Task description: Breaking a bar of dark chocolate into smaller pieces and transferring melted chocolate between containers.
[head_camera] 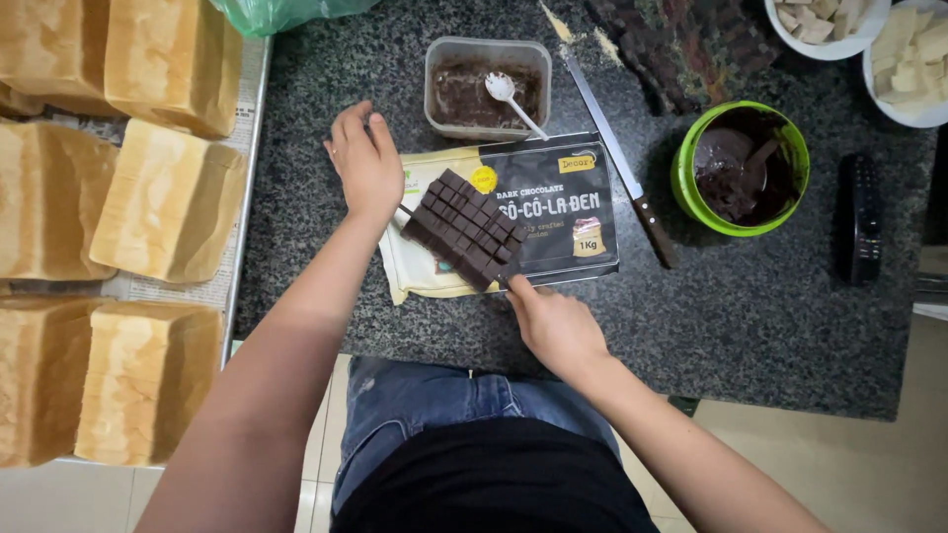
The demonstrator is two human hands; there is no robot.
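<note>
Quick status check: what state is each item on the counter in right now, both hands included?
Left hand: open, flat beside the slab's upper end.
Right hand: fingertips on the slab's lower corner.
Chocolate slab: unwrapped, scored squares, lying on its package.
Package: flat under the slab.
Plastic tub: lidless, chocolate-smeared, white spoon inside.
Green bowl: holds dark chocolate, utensil inside.
Knife: lying idle.
Bread loaves: whole, on tray.

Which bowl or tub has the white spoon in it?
The clear square plastic tub at the top middle, just above the chocolate slab. The white spoon leans in it. The round green bowl holds a dark utensil, and the white bowls hold pale chunks.
</note>
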